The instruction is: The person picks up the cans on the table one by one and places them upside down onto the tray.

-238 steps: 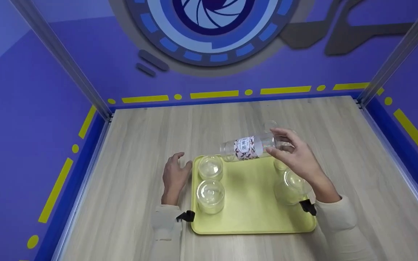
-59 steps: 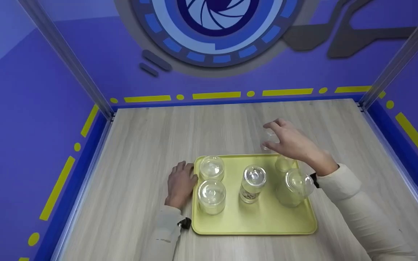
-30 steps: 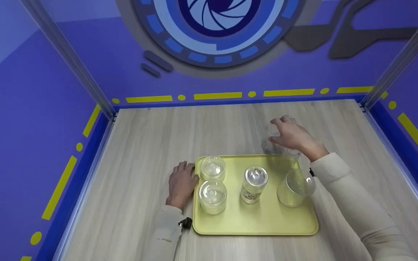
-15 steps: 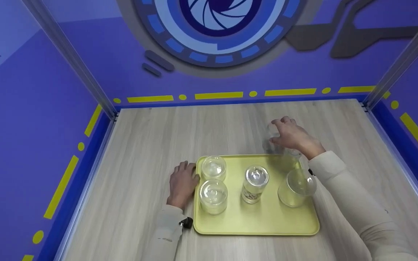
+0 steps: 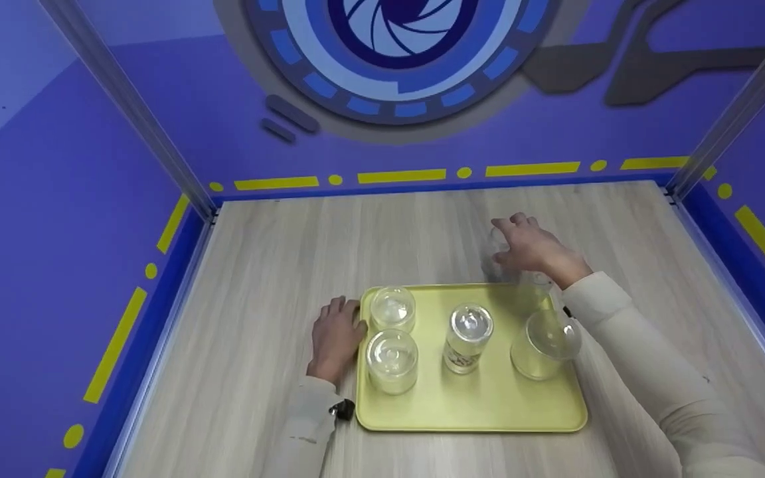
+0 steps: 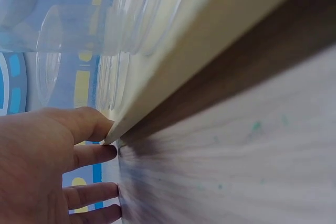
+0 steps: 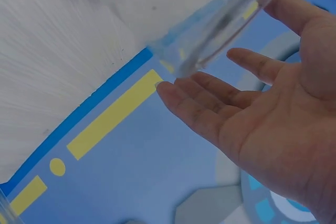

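A yellow tray (image 5: 482,405) bears clear plastic containers. Two clear jars, one behind (image 5: 393,307) and one in front (image 5: 392,362), stand along its left side, threaded mouths down. A clear bottle (image 5: 467,338) with a patterned label low on it stands mid-tray. A wider clear jar (image 5: 545,345) is at the right. My left hand (image 5: 337,338) lies beside the tray's left edge, thumb touching the rim and fingers fairly straight. Over the back right corner, my right hand (image 5: 530,247) holds a clear container (image 7: 226,30) by its rounded end between thumb and fingers.
The wooden tabletop (image 5: 256,265) extends around the tray. Blue printed panels (image 5: 117,199) with metal corner posts (image 5: 130,99) enclose the back and sides.
The labelled bottle, earlier sideways in my right hand, now stands on the tray. My right hand then went to the container at the back right and stays there. My left hand came to the tray edge.
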Demonstrator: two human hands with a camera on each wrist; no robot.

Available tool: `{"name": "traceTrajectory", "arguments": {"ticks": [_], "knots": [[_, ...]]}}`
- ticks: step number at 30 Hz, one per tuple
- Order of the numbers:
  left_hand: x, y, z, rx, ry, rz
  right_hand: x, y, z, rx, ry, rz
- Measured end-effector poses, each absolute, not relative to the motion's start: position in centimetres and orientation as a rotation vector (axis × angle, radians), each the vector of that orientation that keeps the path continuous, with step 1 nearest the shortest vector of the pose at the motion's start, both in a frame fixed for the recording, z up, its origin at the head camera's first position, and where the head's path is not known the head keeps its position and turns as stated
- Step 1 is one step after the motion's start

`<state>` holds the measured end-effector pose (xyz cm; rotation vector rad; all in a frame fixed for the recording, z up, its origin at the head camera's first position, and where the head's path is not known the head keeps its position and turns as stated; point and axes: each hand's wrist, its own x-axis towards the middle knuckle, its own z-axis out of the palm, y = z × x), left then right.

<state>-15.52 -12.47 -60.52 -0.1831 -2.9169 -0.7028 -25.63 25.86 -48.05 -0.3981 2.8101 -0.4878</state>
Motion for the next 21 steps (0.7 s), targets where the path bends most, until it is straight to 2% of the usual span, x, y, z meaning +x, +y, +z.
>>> {"name": "traceTrajectory", "arguments": {"ticks": [21], "knots": [[-15.53,-12.38,-60.56,-0.188,-2.925,-0.668,-26.31,25.42,-49.07,-0.515,2.877,-0.505]]}}
